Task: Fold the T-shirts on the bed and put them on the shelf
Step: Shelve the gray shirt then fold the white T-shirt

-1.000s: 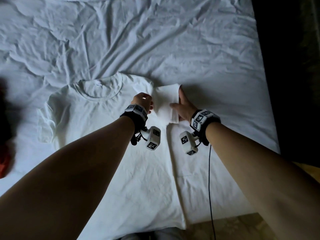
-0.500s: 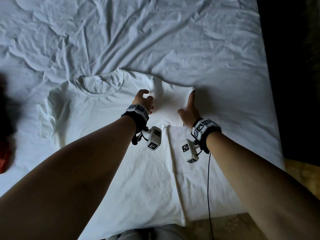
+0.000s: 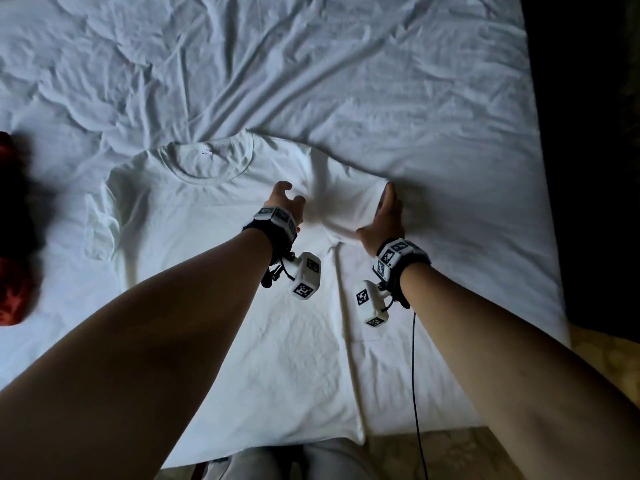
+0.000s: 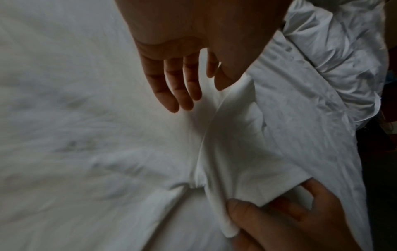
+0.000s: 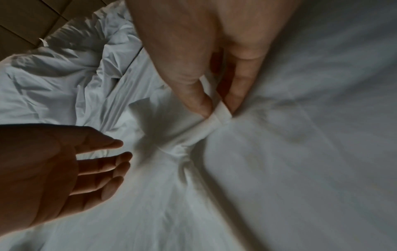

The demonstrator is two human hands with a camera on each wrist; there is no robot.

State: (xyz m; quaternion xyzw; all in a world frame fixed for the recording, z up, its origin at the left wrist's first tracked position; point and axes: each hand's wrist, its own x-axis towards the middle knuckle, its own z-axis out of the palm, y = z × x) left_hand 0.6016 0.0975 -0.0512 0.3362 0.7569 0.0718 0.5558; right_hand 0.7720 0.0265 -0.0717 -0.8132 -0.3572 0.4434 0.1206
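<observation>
The right hand (image 3: 382, 220) is seen pinching the hem of a sleeve (image 5: 219, 117) between thumb and fingers, the cloth drawn out toward the bed's right side, while the left hand (image 3: 284, 206) hovers just beside it with fingers loosely spread and nothing held. Beneath both, a white sheet (image 3: 381, 81), heavily creased, is spread over the bed, and on it a white T-shirt (image 3: 214, 271) is laid face up, collar (image 3: 211, 161) pointing away from the person. The shirt's right side has been folded inward along a long straight crease (image 3: 346, 341) running to the bottom hem. A second earlier the sleeve was lying folded back as a narrow flap, pressed by both hands; it has since been opened out and pulled wider, and the left hand has let go and lifted. The change suggests the sleeve fold is being redone or squared rather than finished, so the shirt is judged to be at an early stage: one side is only partly folded, the left sleeve (image 3: 104, 216) is untouched, and no shelf is in view. A red object (image 3: 14, 289) is partly visible at the left edge of the bed; what it is cannot be told. A thin black cable (image 3: 414, 375) is seen hanging from the right wrist.
</observation>
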